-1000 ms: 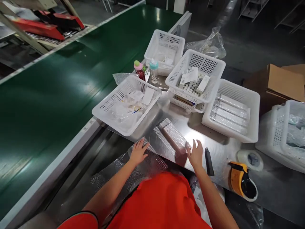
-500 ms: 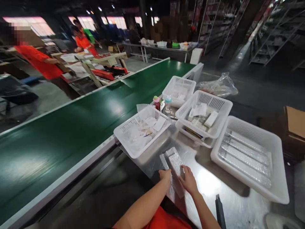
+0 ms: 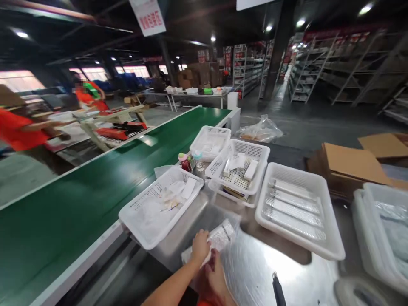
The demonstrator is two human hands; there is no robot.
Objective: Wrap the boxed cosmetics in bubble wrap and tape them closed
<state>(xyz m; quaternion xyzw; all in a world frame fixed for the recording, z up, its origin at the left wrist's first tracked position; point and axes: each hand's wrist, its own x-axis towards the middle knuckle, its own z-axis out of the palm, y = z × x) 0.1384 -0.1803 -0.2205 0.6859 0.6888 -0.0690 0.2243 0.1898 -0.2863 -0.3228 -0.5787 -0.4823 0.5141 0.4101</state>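
On the metal table, a bubble-wrapped package (image 3: 223, 235) lies tilted near the table's left front edge. My left hand (image 3: 200, 245) is closed over its near left part. Close beside it, my right hand (image 3: 215, 270) has its fingers bent against the package's lower side. A clear plastic sheet (image 3: 234, 219) shows behind the package. To the right lies a black-handled tool (image 3: 278, 290), touched by neither hand. Left of the package stands a white basket (image 3: 149, 245) with clear bags and white pieces.
A green conveyor belt (image 3: 95, 187) runs along the left. A white basket (image 3: 334, 246) holds several bubble-wrapped packages. Further back are stacked baskets (image 3: 264, 155), another basket (image 3: 210, 128) and two bottles (image 3: 185, 163). Cardboard boxes (image 3: 353, 163) stand at right; people work across the belt.
The view has swung right and up. The package has turned, its far end now pointing to the right. My left hand has moved onto it and my right hand has come in closer below.
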